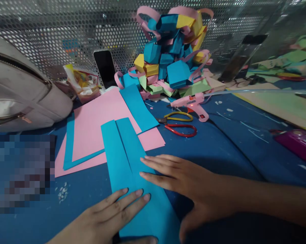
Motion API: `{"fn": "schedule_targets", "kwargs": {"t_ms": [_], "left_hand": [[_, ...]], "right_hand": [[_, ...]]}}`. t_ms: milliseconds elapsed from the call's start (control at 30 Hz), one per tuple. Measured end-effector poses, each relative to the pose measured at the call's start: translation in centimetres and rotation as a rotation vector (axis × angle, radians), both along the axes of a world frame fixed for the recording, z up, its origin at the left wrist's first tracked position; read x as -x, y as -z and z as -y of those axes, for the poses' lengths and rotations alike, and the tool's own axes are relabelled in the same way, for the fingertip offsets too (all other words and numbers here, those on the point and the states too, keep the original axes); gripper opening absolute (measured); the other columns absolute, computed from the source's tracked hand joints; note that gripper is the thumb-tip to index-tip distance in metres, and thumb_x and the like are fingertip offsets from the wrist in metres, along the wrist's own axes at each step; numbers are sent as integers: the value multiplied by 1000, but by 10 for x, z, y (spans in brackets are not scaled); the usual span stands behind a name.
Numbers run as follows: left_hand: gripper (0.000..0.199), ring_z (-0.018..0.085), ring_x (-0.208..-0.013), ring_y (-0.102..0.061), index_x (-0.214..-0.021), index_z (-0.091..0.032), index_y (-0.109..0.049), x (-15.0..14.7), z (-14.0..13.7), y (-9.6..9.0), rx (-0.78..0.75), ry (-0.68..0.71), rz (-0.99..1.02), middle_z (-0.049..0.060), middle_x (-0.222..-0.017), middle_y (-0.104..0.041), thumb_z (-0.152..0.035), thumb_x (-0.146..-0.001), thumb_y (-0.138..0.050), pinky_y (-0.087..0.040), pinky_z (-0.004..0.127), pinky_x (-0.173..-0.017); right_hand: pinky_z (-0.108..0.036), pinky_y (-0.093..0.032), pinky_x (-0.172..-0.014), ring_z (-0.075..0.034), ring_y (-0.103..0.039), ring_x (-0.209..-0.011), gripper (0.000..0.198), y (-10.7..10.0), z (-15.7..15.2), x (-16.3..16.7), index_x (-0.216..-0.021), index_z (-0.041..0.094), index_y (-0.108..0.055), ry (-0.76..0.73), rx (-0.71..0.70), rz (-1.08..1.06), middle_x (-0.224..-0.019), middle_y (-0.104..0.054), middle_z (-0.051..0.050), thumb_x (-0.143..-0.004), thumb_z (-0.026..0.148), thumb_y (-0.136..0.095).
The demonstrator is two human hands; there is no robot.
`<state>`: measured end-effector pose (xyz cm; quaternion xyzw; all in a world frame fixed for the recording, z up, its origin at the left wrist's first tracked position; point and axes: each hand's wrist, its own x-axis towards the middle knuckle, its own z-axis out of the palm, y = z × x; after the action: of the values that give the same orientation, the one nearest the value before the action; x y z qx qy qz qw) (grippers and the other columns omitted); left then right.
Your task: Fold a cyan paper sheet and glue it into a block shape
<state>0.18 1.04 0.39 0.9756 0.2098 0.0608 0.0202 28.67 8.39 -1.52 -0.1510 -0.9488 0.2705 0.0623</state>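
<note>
A perforated metal panel (76, 34) stands behind a dark blue tabletop (206, 145). The landmark for all positions is the folded blue sheet (132, 180), which lies on the tabletop at the near side, its far end overlapping a stack of pink sheets (97, 125).

Containers: a pale bag (33, 91) stands to the far left of the folded blue sheet, with a dark zipper along its upper side. Beyond the sheet, beside the bag, an opened packet (83, 81) holds yellow and white material too indistinct to identify. A clear bottle (241, 56) with a black cap and dark contents leans at the far right of the sheet.

Materials: the folded blue sheet is smooth and matte, with two long flaps meeting at a narrow centre slit. A second blue sheet (139, 108), flat and rectangular, lies just beyond it. Farther back rises a pile of blue and yellow paper boxes (165, 56) with curled pink strips. Scissors (178, 125) and a pink glue gun (190, 101) lie beyond the sheet, to its right.

Hands: the left hand (99, 215) lies flat on the sheet, fingers slightly apart. The right hand (196, 184) extends across its right edge, fingers close together, thumb spread away.

Edges: right of the sheet, tabletop shows between right forearm and scissors, crossed by a black cord (236, 149).
</note>
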Motion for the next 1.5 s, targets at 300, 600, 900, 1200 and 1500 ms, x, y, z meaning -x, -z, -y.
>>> {"fn": "schedule_targets", "kwargs": {"t_ms": [300,600,900,1200,1500], "left_hand": [[45,22,-125,-56,-151,-37,-26,0,-2,-2,-83,59,-95,5,-143,-51,-29,-106,-27,-54,35,-94],[53,24,-130,-52,-152,-35,-24,4,0,2,-42,87,-137,6,-148,-44,-41,-102,-40,-51,37,-99],[52,21,-128,-54,-150,-40,-28,-1,-2,-1,-61,103,-160,1,-145,-50,-50,-100,-40,-51,34,-97],[51,22,-138,-41,-151,-31,-31,3,5,16,-110,58,-75,1,-151,-43,-46,-102,-37,-31,37,-115],[53,25,-138,-42,-151,-30,-31,-3,6,-17,10,50,-163,3,-153,-38,-41,-101,-42,-42,39,-109]], "right_hand": [[-50,-9,-120,-32,-10,-148,102,-2,-1,2,-155,17,-18,-43,76,-23,-161,-12,-14,-79,64,-67],[-52,-10,-119,-33,-9,-148,100,-2,2,4,-155,16,-20,-38,62,-14,-160,-13,-17,-80,66,-64],[-54,-6,-119,-35,-6,-148,98,-5,11,11,-155,15,-18,-1,51,2,-160,-13,-18,-83,66,-60],[-54,-9,-119,-34,-11,-148,96,-7,18,13,-154,14,-24,20,6,-42,-159,-19,-19,-81,62,-64],[-51,-6,-121,-30,-12,-148,95,-8,14,7,-155,16,-21,-38,88,-51,-160,-14,-15,-83,65,-61]]}}
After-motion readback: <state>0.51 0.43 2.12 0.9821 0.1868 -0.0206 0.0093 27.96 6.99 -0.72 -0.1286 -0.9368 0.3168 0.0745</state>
